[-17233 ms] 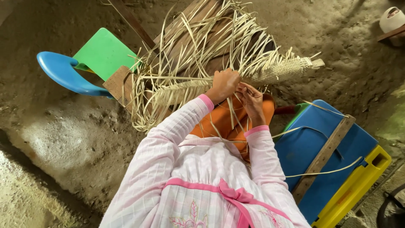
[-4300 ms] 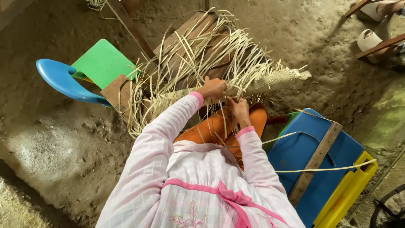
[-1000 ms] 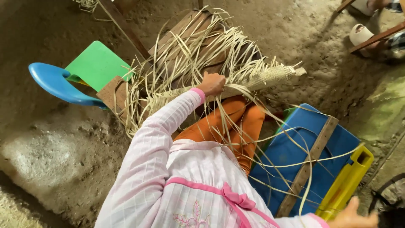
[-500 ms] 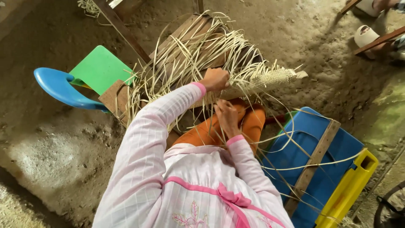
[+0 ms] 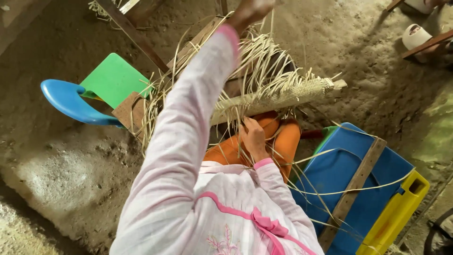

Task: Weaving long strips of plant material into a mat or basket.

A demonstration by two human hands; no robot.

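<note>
Hands at a woven palm-strip band, seen from above.

From left to right: a blue and green plastic chair (image 5: 94, 92) stood on the dirt floor (image 5: 56, 156), a flat brown board (image 5: 130, 109) leaning at its seat edge. The left hand (image 5: 252, 8), raised to the picture's top edge, was closed, apparently on pale loose strips (image 5: 257, 54) rising from the work, though the grip itself was blurred. The woven band (image 5: 278, 97), a tight pale plait fringed with unwoven ends, lay across the orange-clad knees (image 5: 278, 137). The right hand (image 5: 253, 137) rested below it, fingers curled among hanging strips; what it gripped could not be told. At right lay a blue plastic bin (image 5: 349, 174) with a yellow part, crossed by a wooden slat (image 5: 354, 189) and stray strips.
</note>
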